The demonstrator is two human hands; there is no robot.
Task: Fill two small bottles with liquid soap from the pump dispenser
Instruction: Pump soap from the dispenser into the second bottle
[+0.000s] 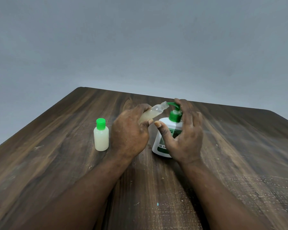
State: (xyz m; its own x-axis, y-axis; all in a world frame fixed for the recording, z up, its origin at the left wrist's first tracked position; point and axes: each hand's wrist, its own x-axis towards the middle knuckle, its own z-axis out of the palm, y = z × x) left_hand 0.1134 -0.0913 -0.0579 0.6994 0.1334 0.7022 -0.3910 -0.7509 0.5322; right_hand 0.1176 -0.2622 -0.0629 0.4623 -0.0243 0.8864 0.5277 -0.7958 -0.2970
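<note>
- Standing upright at the left of the wooden table (56, 146), the capped bottle (101, 136) looks full of milky soap under its green lid, so one bottle seems done
- Left hand (129, 130) grips the open bottle (154, 112), fingers curled round its base; it is tilted, mouth at the green spout, and cloudy soap fills about half of it
- Pump dispenser (171, 128), white with a green head, stands between the hands
- Right hand (186, 135) is spread, one finger on the pump head; the next move likely calls for steady presses with the mouth kept under the spout
</note>
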